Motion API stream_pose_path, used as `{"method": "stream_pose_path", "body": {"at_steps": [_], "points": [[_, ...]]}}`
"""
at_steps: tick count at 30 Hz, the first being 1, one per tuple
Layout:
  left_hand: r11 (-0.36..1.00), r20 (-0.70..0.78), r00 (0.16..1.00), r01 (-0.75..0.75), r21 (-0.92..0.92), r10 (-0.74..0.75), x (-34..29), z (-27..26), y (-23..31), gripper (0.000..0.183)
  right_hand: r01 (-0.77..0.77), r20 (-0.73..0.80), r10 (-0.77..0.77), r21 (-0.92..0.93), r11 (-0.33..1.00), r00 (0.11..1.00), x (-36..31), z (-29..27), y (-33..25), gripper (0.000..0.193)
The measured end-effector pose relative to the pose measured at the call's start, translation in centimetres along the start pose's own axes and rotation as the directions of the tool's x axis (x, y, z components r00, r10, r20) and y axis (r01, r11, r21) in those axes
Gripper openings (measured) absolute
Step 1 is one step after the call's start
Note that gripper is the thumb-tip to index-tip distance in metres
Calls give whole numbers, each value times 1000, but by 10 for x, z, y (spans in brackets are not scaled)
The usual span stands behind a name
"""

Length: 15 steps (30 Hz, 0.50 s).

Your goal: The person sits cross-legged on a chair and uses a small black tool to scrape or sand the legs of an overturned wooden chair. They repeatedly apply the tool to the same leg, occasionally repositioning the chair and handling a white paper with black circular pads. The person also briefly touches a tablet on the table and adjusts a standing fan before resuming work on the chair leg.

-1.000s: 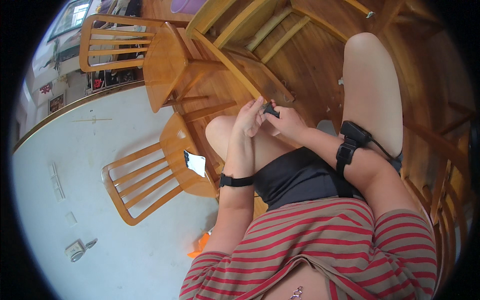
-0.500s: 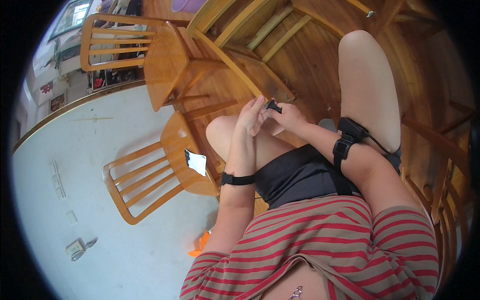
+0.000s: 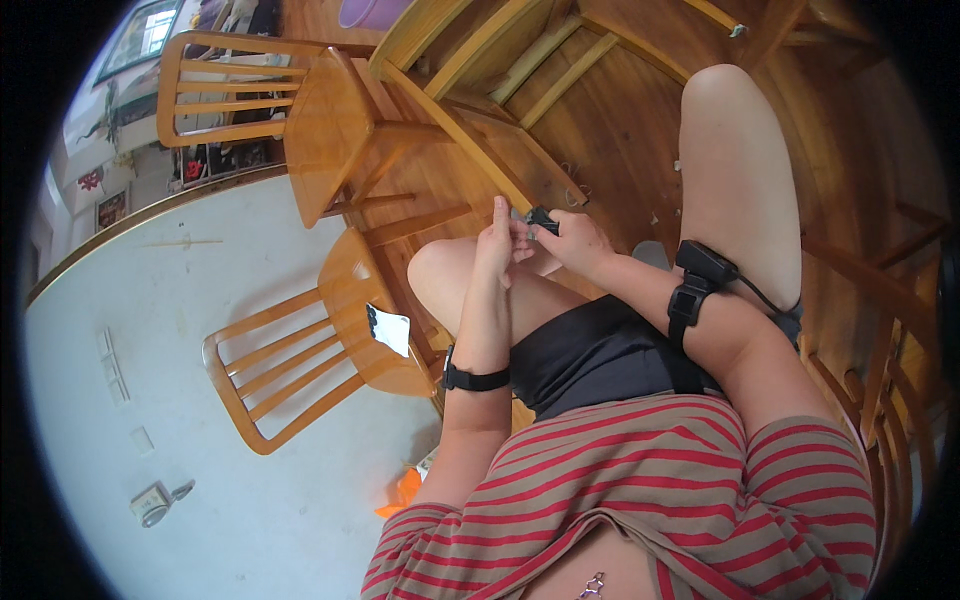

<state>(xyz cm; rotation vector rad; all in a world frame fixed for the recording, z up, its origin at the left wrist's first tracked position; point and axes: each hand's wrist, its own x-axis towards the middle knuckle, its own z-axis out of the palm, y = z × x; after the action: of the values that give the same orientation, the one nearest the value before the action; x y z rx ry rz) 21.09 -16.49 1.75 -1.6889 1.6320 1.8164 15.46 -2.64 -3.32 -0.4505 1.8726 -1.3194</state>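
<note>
Grasping a small black object in the right hand, pinching it between thumb and bent fingers. Holding it in mid-air, just beside the left hand and near the end of a wooden rail. Pointing the left thumb away from the body and bending the other left fingers toward the object. Cannot tell whether touching or grasping it with these. Wearing a black strap on the left forearm and a black band, with a black box beside it, on the right. Wearing dark shorts and a red-striped top. Having a wooden chair standing to the left, with a white card lying on its seat, near the edge farthest from the backrest. Having a second chair standing beyond.
</note>
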Motion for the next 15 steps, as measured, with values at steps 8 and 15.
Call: {"method": "stream_pose_path", "body": {"at_steps": [8,15], "points": [[895,446,884,306,-325,-141,7,-3,-3,46,2,-149,-10,-56,998,989,-3,-7,16,38],[637,522,846,461,-618,-106,4,6,-14,22,-7,-131,-3,-75,997,991,-1,-10,20,38]]}}
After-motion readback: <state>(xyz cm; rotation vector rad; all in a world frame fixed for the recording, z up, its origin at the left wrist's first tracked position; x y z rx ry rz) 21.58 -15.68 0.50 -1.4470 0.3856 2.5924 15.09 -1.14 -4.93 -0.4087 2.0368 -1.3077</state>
